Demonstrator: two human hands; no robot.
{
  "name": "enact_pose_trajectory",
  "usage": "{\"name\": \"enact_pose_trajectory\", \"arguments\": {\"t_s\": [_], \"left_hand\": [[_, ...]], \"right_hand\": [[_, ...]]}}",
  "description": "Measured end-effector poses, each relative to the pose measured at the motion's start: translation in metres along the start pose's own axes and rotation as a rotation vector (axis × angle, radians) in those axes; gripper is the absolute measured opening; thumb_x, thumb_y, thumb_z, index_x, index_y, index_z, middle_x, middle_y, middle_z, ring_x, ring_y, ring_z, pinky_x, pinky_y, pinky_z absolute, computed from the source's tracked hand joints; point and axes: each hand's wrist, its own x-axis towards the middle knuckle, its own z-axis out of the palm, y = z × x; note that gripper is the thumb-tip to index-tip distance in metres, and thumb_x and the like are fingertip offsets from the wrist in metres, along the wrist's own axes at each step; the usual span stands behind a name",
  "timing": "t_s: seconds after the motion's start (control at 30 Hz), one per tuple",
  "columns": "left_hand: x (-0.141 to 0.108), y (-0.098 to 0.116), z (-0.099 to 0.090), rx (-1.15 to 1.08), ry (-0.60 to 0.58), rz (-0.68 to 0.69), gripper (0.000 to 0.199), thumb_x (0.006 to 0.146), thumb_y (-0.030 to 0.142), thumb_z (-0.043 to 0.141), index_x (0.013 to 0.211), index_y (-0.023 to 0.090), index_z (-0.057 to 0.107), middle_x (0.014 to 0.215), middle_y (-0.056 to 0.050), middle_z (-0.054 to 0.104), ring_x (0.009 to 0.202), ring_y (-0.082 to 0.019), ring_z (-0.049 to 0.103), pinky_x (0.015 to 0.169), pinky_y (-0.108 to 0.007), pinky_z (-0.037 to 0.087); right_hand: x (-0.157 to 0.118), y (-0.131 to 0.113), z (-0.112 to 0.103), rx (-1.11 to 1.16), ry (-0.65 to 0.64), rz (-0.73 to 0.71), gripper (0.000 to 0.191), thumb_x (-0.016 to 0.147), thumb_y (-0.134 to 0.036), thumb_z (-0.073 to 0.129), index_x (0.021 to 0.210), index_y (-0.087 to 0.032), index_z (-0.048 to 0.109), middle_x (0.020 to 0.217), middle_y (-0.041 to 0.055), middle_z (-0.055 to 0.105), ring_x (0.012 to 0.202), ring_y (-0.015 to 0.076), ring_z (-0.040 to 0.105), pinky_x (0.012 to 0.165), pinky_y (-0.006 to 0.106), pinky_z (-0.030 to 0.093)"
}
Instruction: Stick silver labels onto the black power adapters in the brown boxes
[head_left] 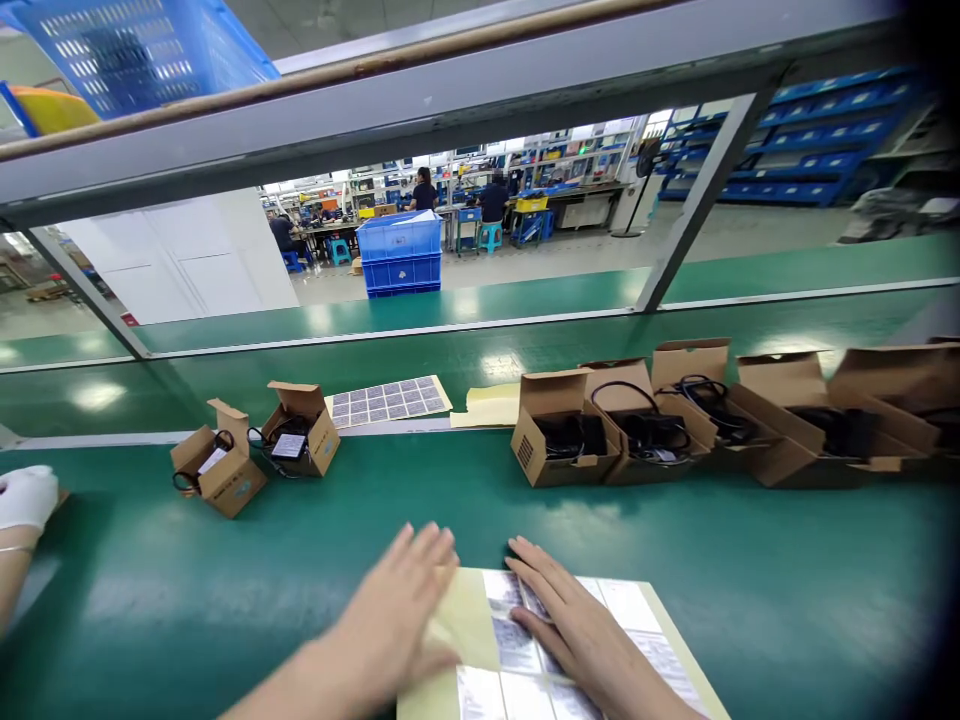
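Two bare hands and a big sheet of labels [466, 625] are closest. The sheet lies on the green table [300, 580], right in front of the person, and its bottom runs out of view. Its paper is pale yellow and smooth. Shiny labels sit on it in neat rows, with thin lines between them. Some look white and bright where the light hits them, and some look gray with tiny print that is too small to read. The top left part is plain yellow, and a thin yellow strip runs down the right side.

The right hand [566, 620] is open and lies flat on the labels, with its thumb out to the side. The left hand [401, 605] is open too, with its fingers stretched out, over the left edge of the sheet. It is blurry, so I cannot tell if it touches the paper.

Behind them is a smaller sheet of gray labels [388, 400], next to some yellow paper [487, 405]. Two open brown boxes [234, 480] stand on the left, with black cords [225, 440] inside. More open boxes [534, 465] stand in a row on the right, with black things in them. Far left, another person's hand wears a white glove [28, 500].
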Motion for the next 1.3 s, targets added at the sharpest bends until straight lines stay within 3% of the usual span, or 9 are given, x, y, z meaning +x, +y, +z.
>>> {"name": "enact_pose_trajectory", "arguments": {"t_s": [0.1, 0.2, 0.33, 0.47, 0.63, 0.83, 1.07, 1.17, 1.3], "left_hand": [[-0.017, 0.042, 0.066, -0.138, -0.04, 0.042, 0.116, 0.077, 0.071, 0.066, 0.157, 0.011, 0.007, 0.155, -0.022, 0.039, 0.146, -0.036, 0.035, 0.115, -0.053, 0.037], [-0.032, 0.051, 0.092, -0.148, 0.021, -0.058, 0.113, 0.078, 0.071, 0.064, 0.158, 0.014, 0.009, 0.154, -0.021, 0.041, 0.143, -0.035, 0.04, 0.115, -0.052, 0.037], [-0.041, 0.06, 0.085, -0.132, 0.211, -0.147, 0.086, 0.083, 0.068, 0.061, 0.149, 0.017, 0.038, 0.144, -0.018, 0.056, 0.131, -0.032, 0.056, 0.108, -0.045, 0.047], [-0.044, 0.079, 0.079, -0.229, 0.394, -0.203, 0.048, 0.09, 0.057, 0.06, 0.12, 0.02, 0.061, 0.122, -0.012, 0.072, 0.113, -0.029, 0.067, 0.085, -0.038, 0.057], [-0.042, 0.095, 0.082, -0.409, 0.419, -0.343, 0.021, 0.09, 0.042, 0.063, 0.101, 0.024, 0.066, 0.105, -0.007, 0.076, 0.101, -0.027, 0.068, 0.08, -0.04, 0.057], [-0.043, 0.094, 0.071, -0.43, 0.34, -0.337, 0.019, 0.086, 0.027, 0.07, 0.104, 0.025, 0.066, 0.111, -0.005, 0.075, 0.104, -0.026, 0.067, 0.084, -0.039, 0.057], [-0.04, 0.092, 0.06, -0.472, 0.268, -0.414, 0.024, 0.081, 0.031, 0.078, 0.103, 0.027, 0.069, 0.11, -0.005, 0.075, 0.105, -0.027, 0.067, 0.086, -0.041, 0.057], [-0.039, 0.092, 0.061, -0.464, 0.255, -0.421, 0.027, 0.08, 0.032, 0.078, 0.105, 0.028, 0.069, 0.11, -0.004, 0.076, 0.105, -0.027, 0.068, 0.085, -0.04, 0.057], [-0.041, 0.092, 0.068, -0.437, 0.296, -0.415, 0.031, 0.079, 0.036, 0.079, 0.107, 0.028, 0.069, 0.11, -0.004, 0.076, 0.104, -0.026, 0.068, 0.085, -0.039, 0.056]], "right_hand": [[-0.017, -0.021, 0.002, -0.022, 0.098, -0.045, 0.046, 0.097, -0.032, 0.054, 0.141, -0.017, 0.055, 0.147, 0.0116, 0.054, 0.133, 0.0273, 0.054, 0.107, 0.039, 0.05], [-0.035, -0.047, 0.012, 0.01, 0.147, -0.087, 0.064, 0.091, -0.033, 0.061, 0.15, -0.015, 0.043, 0.146, 0.0135, 0.054, 0.131, 0.028, 0.056, 0.107, 0.036, 0.05], [-0.046, -0.067, 0.021, 0.008, 0.205, -0.11, 0.057, 0.09, -0.032, 0.065, 0.143, -0.016, 0.051, 0.133, 0.0116, 0.067, 0.118, 0.0269, 0.067, 0.099, 0.033, 0.056], [-0.047, -0.073, 0.014, 0.034, 0.236, -0.11, 0.039, 0.093, -0.028, 0.06, 0.13, -0.016, 0.059, 0.126, 0.0109, 0.071, 0.111, 0.0254, 0.071, 0.096, 0.033, 0.058], [-0.046, -0.075, 0.004, 0.129, 0.232, -0.039, 0.025, 0.094, -0.032, 0.061, 0.117, -0.023, 0.067, 0.119, 0.0073, 0.075, 0.108, 0.0232, 0.072, 0.092, 0.03, 0.06], [-0.041, -0.079, 0.008, 0.148, 0.293, -0.023, 0.018, 0.098, -0.028, 0.056, 0.108, -0.023, 0.069, 0.108, 0.0061, 0.077, 0.104, 0.022, 0.073, 0.091, 0.031, 0.06], [-0.04, -0.085, 0.005, 0.173, 0.254, 0.036, 0.02, 0.1, -0.027, 0.05, 0.098, -0.022, 0.069, 0.086, 0.0052, 0.074, 0.079, 0.0199, 0.073, 0.068, 0.03, 0.061], [-0.045, -0.083, 0.005, 0.048, 0.294, -0.082, 0.019, 0.097, -0.019, 0.057, 0.109, -0.019, 0.07, 0.095, 0.0059, 0.078, 0.085, 0.0201, 0.076, 0.078, 0.029, 0.062], [-0.053, -0.078, 0.005, -0.075, 0.331, -0.218, 0.032, 0.093, -0.011, 0.059, 0.122, -0.019, 0.07, 0.115, 0.0072, 0.076, 0.1, 0.0213, 0.075, 0.089, 0.026, 0.061]]}}
